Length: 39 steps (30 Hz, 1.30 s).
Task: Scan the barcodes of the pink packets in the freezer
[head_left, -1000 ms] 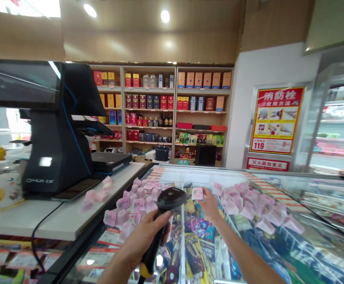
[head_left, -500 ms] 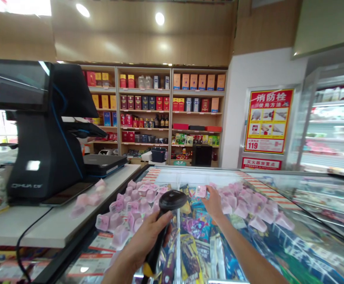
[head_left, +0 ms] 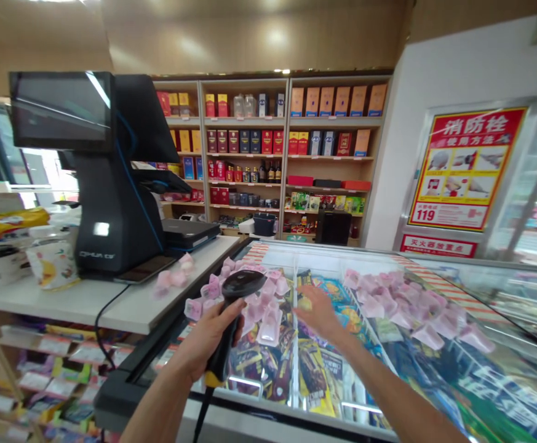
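My left hand (head_left: 213,337) is wrapped round the handle of a black barcode scanner (head_left: 244,284), its head tilted over a heap of small pink plastic cups (head_left: 270,320). To the right of that heap, above the freezer's glass top, my right hand (head_left: 317,311) has its fingers stretched out to the left, with nothing visible in them. A second heap of pink cups (head_left: 401,301) lies farther right on the glass. Bagged frozen goods (head_left: 314,375) show through the glass beneath my hands.
On the left counter (head_left: 125,311) stand a black checkout scale with a screen (head_left: 115,203), several pink cups (head_left: 176,277) and a patterned paper cup (head_left: 52,264). The scanner's cable (head_left: 200,418) hangs down in front. Shelves of boxed goods (head_left: 245,141) line the back wall.
The pink cup that my right hand held is out of its fingers, and that hand has moved left toward the left heap. The camera view has turned left and down.
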Motion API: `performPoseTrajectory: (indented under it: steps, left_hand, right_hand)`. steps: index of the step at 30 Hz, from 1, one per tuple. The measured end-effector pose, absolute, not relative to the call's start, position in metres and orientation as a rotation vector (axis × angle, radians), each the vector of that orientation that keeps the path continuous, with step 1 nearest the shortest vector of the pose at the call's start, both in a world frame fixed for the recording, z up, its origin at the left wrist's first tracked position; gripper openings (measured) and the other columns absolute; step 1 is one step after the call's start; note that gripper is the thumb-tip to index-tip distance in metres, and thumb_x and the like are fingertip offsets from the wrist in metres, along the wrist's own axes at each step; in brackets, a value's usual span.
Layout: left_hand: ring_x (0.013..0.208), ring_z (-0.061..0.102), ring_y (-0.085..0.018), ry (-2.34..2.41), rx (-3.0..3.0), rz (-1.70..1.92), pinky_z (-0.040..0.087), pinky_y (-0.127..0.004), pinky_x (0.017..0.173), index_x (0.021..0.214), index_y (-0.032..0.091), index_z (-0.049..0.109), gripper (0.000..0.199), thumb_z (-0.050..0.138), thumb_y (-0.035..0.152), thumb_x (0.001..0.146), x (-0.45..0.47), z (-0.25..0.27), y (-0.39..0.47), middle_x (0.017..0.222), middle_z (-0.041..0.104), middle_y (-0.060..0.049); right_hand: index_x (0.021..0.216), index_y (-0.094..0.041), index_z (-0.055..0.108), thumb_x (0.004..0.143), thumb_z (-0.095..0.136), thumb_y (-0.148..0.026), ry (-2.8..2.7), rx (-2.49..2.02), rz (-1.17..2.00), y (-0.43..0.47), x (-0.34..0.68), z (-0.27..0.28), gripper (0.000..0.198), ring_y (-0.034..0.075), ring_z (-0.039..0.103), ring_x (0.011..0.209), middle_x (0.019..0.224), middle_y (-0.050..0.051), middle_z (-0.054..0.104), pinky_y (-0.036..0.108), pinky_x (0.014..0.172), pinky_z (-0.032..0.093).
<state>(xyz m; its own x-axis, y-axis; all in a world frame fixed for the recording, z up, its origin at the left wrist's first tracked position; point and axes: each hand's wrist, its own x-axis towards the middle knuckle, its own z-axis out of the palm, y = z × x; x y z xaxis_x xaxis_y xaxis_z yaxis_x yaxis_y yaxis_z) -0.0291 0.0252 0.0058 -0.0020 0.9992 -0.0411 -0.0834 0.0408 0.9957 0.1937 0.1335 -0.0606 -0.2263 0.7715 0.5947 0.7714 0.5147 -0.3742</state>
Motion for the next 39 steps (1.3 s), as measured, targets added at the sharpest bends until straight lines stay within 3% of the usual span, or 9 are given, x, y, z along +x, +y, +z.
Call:
performPoseTrajectory:
  steps: [4, 8, 13, 15, 25, 31, 39]
  left_hand:
    - [0.046, 0.044, -0.006, 1.145, 1.150, 1.192, 0.035, -0.019, 0.046, 0.065, 0.015, 0.049, 0.030, 0.054, 0.045, 0.066, -0.028, 0.006, 0.025, 0.055, 0.051, 0.003]
    - [0.045, 0.044, -0.006, 1.132, 1.147, 1.185, 0.034, -0.019, 0.046, 0.068, 0.015, 0.050, 0.030, 0.053, 0.045, 0.067, -0.022, 0.006, 0.023, 0.054, 0.051, 0.003]
    - [0.045, 0.044, -0.007, 1.114, 1.169, 1.128, 0.034, -0.019, 0.046, 0.070, 0.015, 0.050, 0.029, 0.053, 0.044, 0.067, -0.014, 0.008, 0.021, 0.053, 0.050, 0.004]
    - [0.045, 0.044, -0.007, 1.081, 1.199, 1.099, 0.034, -0.019, 0.046, 0.067, 0.015, 0.049, 0.029, 0.051, 0.044, 0.068, -0.008, 0.008, 0.021, 0.053, 0.050, 0.004]
    - [0.042, 0.045, -0.007, 1.032, 1.207, 1.047, 0.034, -0.019, 0.042, 0.067, 0.015, 0.048, 0.032, 0.055, 0.046, 0.064, 0.025, 0.002, 0.040, 0.053, 0.052, 0.003]
    - [0.041, 0.044, -0.006, 1.022, 1.255, 1.058, 0.033, -0.018, 0.042, 0.063, 0.016, 0.046, 0.028, 0.054, 0.043, 0.066, 0.034, 0.009, 0.037, 0.051, 0.050, 0.004]
    - [0.043, 0.045, -0.006, 0.915, 1.242, 0.981, 0.033, -0.018, 0.044, 0.068, 0.015, 0.049, 0.028, 0.055, 0.043, 0.066, 0.033, 0.009, 0.033, 0.054, 0.051, 0.003]
  right_hand:
    - [0.098, -0.021, 0.056, 0.059, 0.060, -0.040, -2.161, -1.171, 0.174, 0.109, 0.137, -0.072, 0.043, 0.021, 0.049, 0.090, 0.094, 0.006, 0.058, 0.034, 0.080, 0.035]
    - [0.085, -0.020, 0.061, 0.061, 0.059, -0.033, -2.099, -1.189, 0.387, 0.107, 0.134, -0.078, 0.027, 0.018, 0.052, 0.076, 0.085, 0.005, 0.059, 0.031, 0.071, 0.038]
    - [0.071, -0.017, 0.057, 0.069, 0.046, -0.037, -1.381, -1.021, 1.251, 0.125, 0.170, -0.069, 0.024, 0.014, 0.053, 0.057, 0.063, 0.002, 0.059, 0.026, 0.054, 0.040]
    - [0.069, -0.017, 0.055, 0.070, 0.044, -0.037, -1.044, -0.876, 1.409, 0.134, 0.188, -0.061, 0.023, 0.013, 0.053, 0.054, 0.059, 0.001, 0.059, 0.025, 0.051, 0.040]
    - [0.062, -0.019, 0.051, 0.071, 0.046, -0.024, -0.466, -0.698, 1.312, 0.164, 0.239, -0.066, 0.011, 0.013, 0.055, 0.050, 0.050, -0.001, 0.057, 0.026, 0.050, 0.045]
    - [0.064, -0.019, 0.049, 0.069, 0.046, -0.021, -0.450, -0.690, 1.287, 0.167, 0.242, -0.069, 0.007, 0.011, 0.055, 0.052, 0.052, -0.002, 0.058, 0.024, 0.050, 0.044]
    - [0.061, -0.020, 0.046, 0.065, 0.047, -0.029, -0.699, -0.727, 1.141, 0.182, 0.252, -0.080, 0.010, 0.012, 0.054, 0.052, 0.052, -0.002, 0.055, 0.027, 0.052, 0.045]
